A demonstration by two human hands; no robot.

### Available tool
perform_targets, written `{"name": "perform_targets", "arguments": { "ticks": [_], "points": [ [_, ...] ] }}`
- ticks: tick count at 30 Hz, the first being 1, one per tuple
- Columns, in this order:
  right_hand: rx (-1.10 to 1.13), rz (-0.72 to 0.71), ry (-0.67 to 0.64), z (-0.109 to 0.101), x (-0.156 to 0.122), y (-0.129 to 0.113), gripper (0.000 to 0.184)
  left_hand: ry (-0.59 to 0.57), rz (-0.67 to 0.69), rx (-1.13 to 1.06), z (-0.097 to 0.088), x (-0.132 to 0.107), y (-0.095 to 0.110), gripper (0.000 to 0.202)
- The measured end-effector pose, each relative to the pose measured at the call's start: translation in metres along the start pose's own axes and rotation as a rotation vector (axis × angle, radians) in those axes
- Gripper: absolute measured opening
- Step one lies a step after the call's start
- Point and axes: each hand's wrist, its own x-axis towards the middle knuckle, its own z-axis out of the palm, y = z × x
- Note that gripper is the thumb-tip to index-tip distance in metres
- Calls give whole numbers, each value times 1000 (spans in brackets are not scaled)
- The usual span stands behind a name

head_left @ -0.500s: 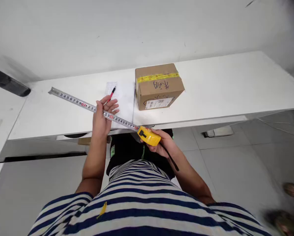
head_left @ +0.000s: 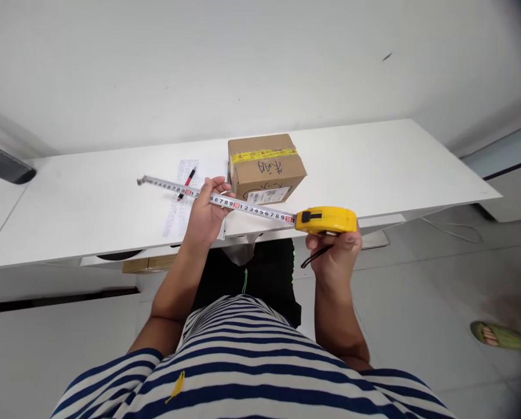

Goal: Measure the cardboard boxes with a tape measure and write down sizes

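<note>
Yellow-cased tape (head_left: 325,220): sat clenched in right hand (head_left: 332,256), just off the table (head_left: 395,169) edge. Ran its blade (head_left: 252,206) leftward through the air, pinched midway by left hand (head_left: 206,212), hook end free above paper (head_left: 172,215) and pen (head_left: 186,183). Passed just in front of box (head_left: 264,166); touching or not, could not be told. Could have snapped back and nicked fingers had the pinch slipped. Could have sagged or kinked beyond the left hand, being unsupported there. Might have flicked the pen away.

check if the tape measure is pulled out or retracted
Pulled out: the blade runs from the yellow case in the right hand, through the left hand, to its hook over the table.
</note>
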Motion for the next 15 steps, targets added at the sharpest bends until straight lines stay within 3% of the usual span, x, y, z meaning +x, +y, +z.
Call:
{"name": "perform_targets", "arguments": {
  "ticks": [2, 5, 11, 15],
  "points": [
    [-26, -26, 122, 5, 5, -1, 79, -53, 20, 133, -3, -4, 0, 49],
    [-32, -26, 202, 13, 6, -1, 79, -144, -42, 333, -7, -9, -2, 62],
    [15, 11, 222, 14, 1, 5, 74, -143, -78, 434, -13, -18, -6, 73],
    [63, -56, 148, 12, -5, 16, 65, -391, -145, 792, -13, -54, -7, 83]
  ]
}}
